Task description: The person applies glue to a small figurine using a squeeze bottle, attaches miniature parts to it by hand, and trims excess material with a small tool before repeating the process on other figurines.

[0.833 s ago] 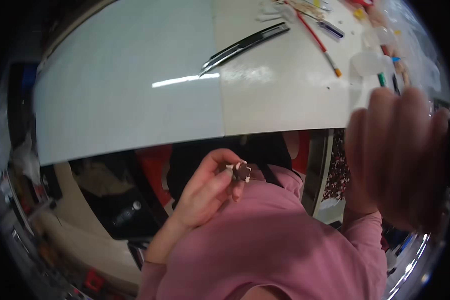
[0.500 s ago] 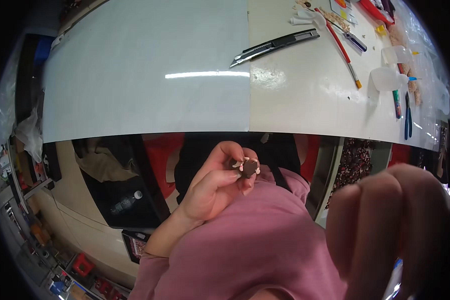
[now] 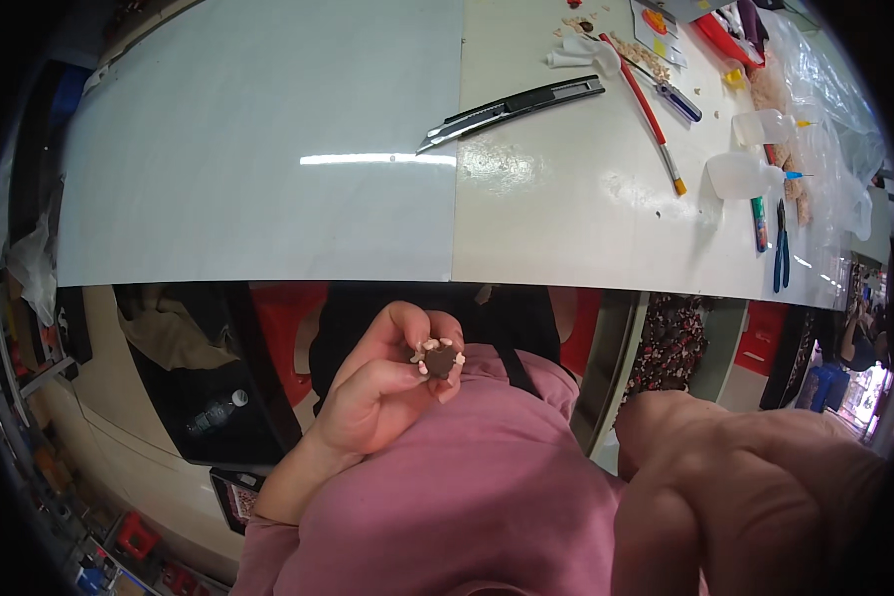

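Note:
My left hand [image 3: 382, 382] is raised in front of my pink-sleeved chest, below the table's near edge. Its fingertips pinch a small dark brown piece [image 3: 440, 360] with several pale bits stuck around its rim. My right hand [image 3: 755, 497] fills the lower right, very close to the camera and blurred, fingers curled together; nothing shows in it. A black utility knife [image 3: 512, 107] with its blade out lies on the white table [image 3: 268, 149], far above both hands.
At the table's right end lie a red-handled brush [image 3: 651, 114], a blue marker [image 3: 677, 99], small clear bottles [image 3: 737, 174], pliers [image 3: 781, 248], a plastic bag [image 3: 824, 109] and pale scraps [image 3: 626, 45]. Under the table stand red stools [image 3: 288, 318] and a water bottle [image 3: 214, 412].
My right hand has dropped from the upper right to the lower right, close to the lens. The view has tilted, showing more of the table. My left hand keeps its hold on the brown piece.

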`<action>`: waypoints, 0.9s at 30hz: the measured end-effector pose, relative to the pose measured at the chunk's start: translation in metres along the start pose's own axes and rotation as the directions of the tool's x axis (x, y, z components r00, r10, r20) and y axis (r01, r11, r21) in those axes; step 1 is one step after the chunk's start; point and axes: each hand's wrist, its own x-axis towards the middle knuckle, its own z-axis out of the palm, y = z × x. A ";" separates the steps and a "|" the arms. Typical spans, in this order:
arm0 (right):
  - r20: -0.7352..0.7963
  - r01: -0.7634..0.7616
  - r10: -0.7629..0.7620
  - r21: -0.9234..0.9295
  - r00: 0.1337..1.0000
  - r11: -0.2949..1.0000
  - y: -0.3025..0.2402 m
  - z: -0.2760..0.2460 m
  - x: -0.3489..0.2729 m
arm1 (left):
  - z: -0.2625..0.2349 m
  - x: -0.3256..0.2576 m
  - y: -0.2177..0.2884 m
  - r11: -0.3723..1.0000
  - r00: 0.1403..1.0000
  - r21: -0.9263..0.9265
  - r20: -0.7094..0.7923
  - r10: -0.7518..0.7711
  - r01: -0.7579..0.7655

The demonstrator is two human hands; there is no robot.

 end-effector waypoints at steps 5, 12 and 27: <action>-0.018 -0.015 0.016 0.041 1.000 0.999 0.033 0.047 0.047 | 0.000 0.004 0.002 0.999 0.999 0.018 0.012 -0.033 0.033; -0.031 -0.093 0.097 0.111 0.995 0.989 0.030 0.003 0.033 | 0.000 0.010 0.004 1.000 1.000 -0.009 0.029 -0.005 0.006; 0.123 -0.354 0.361 -0.071 0.925 0.932 0.100 0.054 0.067 | 0.003 0.011 -0.010 1.000 0.999 0.030 0.045 -0.004 0.003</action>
